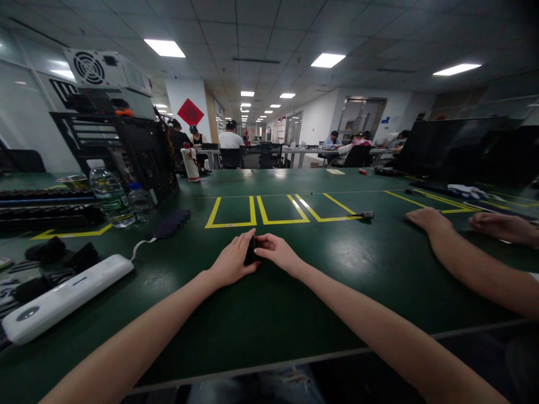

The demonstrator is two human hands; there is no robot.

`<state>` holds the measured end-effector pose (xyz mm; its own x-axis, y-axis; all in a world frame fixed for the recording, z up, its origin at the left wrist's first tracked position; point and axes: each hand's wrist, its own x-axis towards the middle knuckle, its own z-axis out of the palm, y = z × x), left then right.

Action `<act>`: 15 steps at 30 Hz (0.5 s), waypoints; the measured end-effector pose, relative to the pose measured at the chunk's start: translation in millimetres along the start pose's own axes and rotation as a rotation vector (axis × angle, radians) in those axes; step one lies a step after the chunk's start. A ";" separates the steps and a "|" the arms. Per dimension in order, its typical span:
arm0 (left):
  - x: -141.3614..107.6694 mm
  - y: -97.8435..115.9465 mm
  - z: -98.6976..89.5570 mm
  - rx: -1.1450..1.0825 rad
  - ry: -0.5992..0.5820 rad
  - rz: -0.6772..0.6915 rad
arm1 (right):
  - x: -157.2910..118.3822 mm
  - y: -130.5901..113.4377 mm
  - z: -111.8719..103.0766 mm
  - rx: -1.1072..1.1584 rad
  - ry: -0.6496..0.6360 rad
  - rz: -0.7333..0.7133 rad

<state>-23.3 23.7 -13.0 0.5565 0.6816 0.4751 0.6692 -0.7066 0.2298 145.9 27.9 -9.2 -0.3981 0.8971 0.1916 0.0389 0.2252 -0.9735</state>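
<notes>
Both hands meet over the green table [295, 331], around a small black object [251, 251] with a flat, dark side. Its kind cannot be made out, as the fingers cover much of it. My left hand [231, 261] grips it from the left, thumb low and fingers on top. From the right, the bent fingers and thumb of my right hand [278, 253] pinch its edge. Just beyond the hands, yellow tape outlines [284, 221] mark the tabletop. A short dark tool-like piece [365, 215] lies across the end of the right outline.
At left are a white power strip [69, 297], black adapters [46, 252], a water bottle [108, 193] and an open computer case [147, 151]. A co-worker's forearms [471, 252] rest on the table at right, near a dark monitor [446, 148]. A white cylinder [190, 163] stands farther back.
</notes>
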 end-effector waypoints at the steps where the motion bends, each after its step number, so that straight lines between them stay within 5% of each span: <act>1: -2.5 0.7 -1.1 -0.008 0.002 0.019 | -3.6 -2.0 1.7 -0.033 -0.020 -0.036; 7: -7.4 -2.2 -1.6 -0.042 0.012 0.056 | -14.7 -4.6 5.8 -0.204 0.017 -0.207; 15: -7.7 0.5 -4.0 0.041 0.022 0.056 | -13.8 -3.7 8.0 -0.083 -0.028 -0.147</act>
<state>-29.2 17.3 -13.1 0.5830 0.6365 0.5050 0.6574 -0.7348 0.1672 143.9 11.7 -9.2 -0.4305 0.8416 0.3262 0.0533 0.3845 -0.9216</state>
